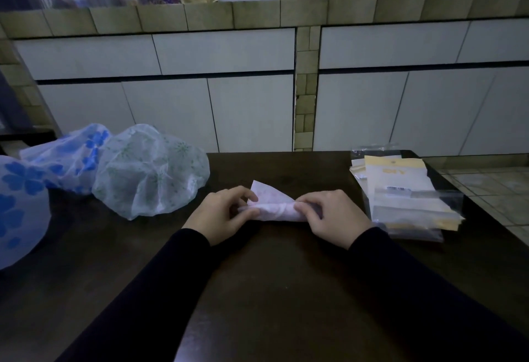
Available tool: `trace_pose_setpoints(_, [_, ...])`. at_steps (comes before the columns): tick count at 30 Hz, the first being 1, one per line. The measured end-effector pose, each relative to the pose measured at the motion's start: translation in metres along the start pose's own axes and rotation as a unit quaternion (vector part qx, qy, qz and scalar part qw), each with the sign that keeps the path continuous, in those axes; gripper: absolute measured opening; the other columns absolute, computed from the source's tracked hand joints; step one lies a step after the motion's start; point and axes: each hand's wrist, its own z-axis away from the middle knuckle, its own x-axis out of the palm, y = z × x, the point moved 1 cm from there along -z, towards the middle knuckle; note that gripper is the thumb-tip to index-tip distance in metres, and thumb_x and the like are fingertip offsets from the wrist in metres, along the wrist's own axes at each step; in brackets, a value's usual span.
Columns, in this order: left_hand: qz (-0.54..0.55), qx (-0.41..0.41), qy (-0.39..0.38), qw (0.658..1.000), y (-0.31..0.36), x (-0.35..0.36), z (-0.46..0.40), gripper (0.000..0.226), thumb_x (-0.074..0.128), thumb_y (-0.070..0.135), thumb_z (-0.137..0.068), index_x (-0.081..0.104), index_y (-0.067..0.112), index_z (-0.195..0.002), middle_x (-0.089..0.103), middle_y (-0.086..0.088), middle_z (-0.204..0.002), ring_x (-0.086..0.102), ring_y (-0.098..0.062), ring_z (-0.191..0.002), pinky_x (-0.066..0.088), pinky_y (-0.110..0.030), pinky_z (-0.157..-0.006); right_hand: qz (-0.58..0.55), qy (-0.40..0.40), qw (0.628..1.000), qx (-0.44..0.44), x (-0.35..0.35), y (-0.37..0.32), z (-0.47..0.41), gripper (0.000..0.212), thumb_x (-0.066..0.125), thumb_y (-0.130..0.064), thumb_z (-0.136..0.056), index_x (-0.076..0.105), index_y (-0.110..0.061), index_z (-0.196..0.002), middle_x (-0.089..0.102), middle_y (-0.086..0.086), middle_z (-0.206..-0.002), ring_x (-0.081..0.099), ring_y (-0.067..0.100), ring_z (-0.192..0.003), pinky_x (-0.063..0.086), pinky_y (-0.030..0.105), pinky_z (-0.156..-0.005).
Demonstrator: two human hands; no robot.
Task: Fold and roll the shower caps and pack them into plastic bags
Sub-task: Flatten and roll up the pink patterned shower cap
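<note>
A pink shower cap [279,210], half rolled, is gripped by left hand [221,212] and right hand [333,215] on a dark table [286,290] facing white cabinets [229,81].

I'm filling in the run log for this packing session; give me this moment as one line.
step: rolling | left hand + right hand: gripping pink shower cap on table | unrolled caps: left | plastic bags: right

A dark table [286,290] carries puffed shower caps [148,172], a rolled cap [279,211] and stacked plastic bags [406,198].
</note>
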Motion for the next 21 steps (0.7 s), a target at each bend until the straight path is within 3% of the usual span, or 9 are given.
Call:
trace_pose_setpoints(6, [-0.024, -0.008, 0.016, 1.0, 0.002, 0.008, -0.005, 0.013, 0.058, 0.038, -0.092, 0.061, 0.033, -0.104, 0.066, 0.0, -0.094, 0.059, -0.009, -0.079, 0.048, -0.027, -0.074, 0.07, 0.063, 0.995, -0.046, 0.005, -0.004, -0.004, 0.031, 0.049, -0.025, -0.098, 0.06, -0.026, -0.126, 0.057, -0.007, -0.123, 0.047, 0.009, -0.115, 0.032, 0.025, -0.107])
trace_pose_setpoints(10, [-0.047, -0.047, 0.021, 0.998, 0.003, 0.011, -0.012, 0.018, 0.056, 0.043, -0.092, 0.062, 0.035, -0.107, 0.063, 0.001, -0.096, 0.059, -0.012, -0.086, 0.045, -0.026, -0.078, 0.102, -0.003, 0.993, -0.058, 0.009, -0.011, -0.007, 0.041, 0.048, -0.014, -0.097, 0.049, -0.024, -0.137, 0.049, -0.006, -0.136, 0.042, 0.01, -0.124, 0.026, 0.021, -0.108])
trace_pose_setpoints(13, [-0.119, -0.007, 0.063, 0.991, 0.003, 0.014, -0.012, 0.023, 0.056, 0.04, -0.092, 0.064, 0.033, -0.112, 0.052, 0.006, -0.097, 0.047, -0.005, -0.086, 0.037, -0.019, -0.075, 0.12, -0.022, 0.992, -0.042, 0.013, -0.012, -0.006, 0.044, 0.043, -0.026, -0.1, 0.04, -0.021, -0.144, 0.043, -0.004, -0.144, 0.04, 0.012, -0.13, 0.023, 0.025, -0.113])
trace_pose_setpoints(16, [-0.119, 0.072, 0.102, 0.985, 0.007, 0.015, -0.01, 0.024, 0.061, 0.025, -0.09, 0.066, 0.024, -0.114, 0.058, 0.004, -0.112, 0.049, -0.006, -0.099, 0.044, -0.02, -0.082, 0.135, -0.067, 0.989, -0.014, 0.017, -0.012, -0.006, 0.051, 0.039, -0.032, -0.102, 0.026, -0.018, -0.15, 0.032, -0.001, -0.153, 0.036, 0.016, -0.136, 0.027, 0.027, -0.112])
trace_pose_setpoints(18, [-0.104, 0.102, 0.094, 0.985, 0.007, 0.014, -0.009, 0.021, 0.064, 0.026, -0.089, 0.07, 0.024, -0.109, 0.064, 0.008, -0.116, 0.051, -0.007, -0.111, 0.046, -0.028, -0.094, 0.149, -0.088, 0.985, 0.001, 0.019, -0.011, -0.008, 0.053, 0.035, -0.033, -0.103, 0.02, -0.017, -0.151, 0.027, 0.002, -0.156, 0.034, 0.017, -0.138, 0.027, 0.028, -0.113])
trace_pose_setpoints(21, [-0.091, 0.05, 0.029, 0.994, 0.004, 0.014, -0.009, 0.03, 0.067, 0.042, -0.084, 0.068, 0.033, -0.113, 0.059, 0.015, -0.129, 0.033, -0.01, -0.137, 0.028, -0.034, -0.109, 0.148, -0.113, 0.982, 0.022, 0.02, -0.01, -0.01, 0.058, 0.035, -0.04, -0.102, 0.016, -0.018, -0.152, 0.022, 0.002, -0.158, 0.03, 0.017, -0.141, 0.027, 0.029, -0.113])
